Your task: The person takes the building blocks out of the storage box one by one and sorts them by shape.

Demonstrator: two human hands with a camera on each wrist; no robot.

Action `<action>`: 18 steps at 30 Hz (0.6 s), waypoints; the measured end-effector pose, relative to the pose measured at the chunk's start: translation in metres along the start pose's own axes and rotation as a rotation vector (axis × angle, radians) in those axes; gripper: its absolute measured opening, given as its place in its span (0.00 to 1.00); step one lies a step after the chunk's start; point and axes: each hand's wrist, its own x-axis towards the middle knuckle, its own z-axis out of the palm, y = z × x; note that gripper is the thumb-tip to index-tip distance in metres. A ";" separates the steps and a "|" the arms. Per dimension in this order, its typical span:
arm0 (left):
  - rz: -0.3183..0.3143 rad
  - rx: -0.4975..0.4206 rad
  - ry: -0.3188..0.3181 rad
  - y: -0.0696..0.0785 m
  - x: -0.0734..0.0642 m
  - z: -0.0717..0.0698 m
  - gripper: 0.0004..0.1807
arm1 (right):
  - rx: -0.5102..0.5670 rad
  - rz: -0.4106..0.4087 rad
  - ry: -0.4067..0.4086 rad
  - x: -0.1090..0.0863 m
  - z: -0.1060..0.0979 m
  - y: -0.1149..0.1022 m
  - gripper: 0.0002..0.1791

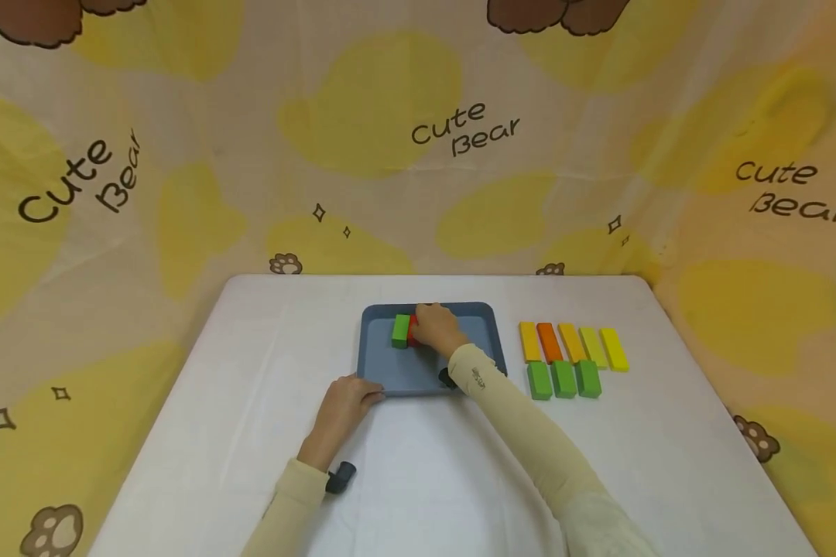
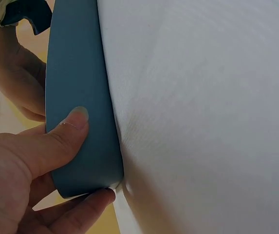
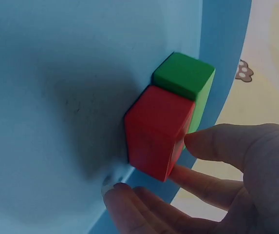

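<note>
A blue-grey tray (image 1: 418,391) lies on the white table. My left hand (image 1: 344,402) holds its near left corner; in the left wrist view the thumb (image 2: 71,139) presses the outer wall, and fingers curl round the corner. Inside the tray, my right hand (image 1: 440,328) holds a red block (image 3: 156,129) with thumb and index finger at its side and end; the other fingers extend past it. A green block (image 3: 185,75) stands against the red one, on its left in the head view. The right hand covers most of the red block there.
Right of the tray are a row of long blocks in yellow, orange and yellow-green (image 1: 592,347) shades, and three green blocks (image 1: 563,380) in front of them. A patterned cloth (image 1: 390,155) hangs behind the table (image 1: 265,340) and at both sides.
</note>
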 end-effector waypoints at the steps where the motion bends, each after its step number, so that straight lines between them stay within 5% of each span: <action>1: 0.000 0.001 0.002 0.000 0.000 0.000 0.07 | -0.006 0.003 0.003 0.000 0.001 -0.001 0.10; 18: 0.007 0.006 0.005 -0.002 0.001 0.000 0.07 | -0.013 0.026 -0.062 0.003 0.000 -0.012 0.08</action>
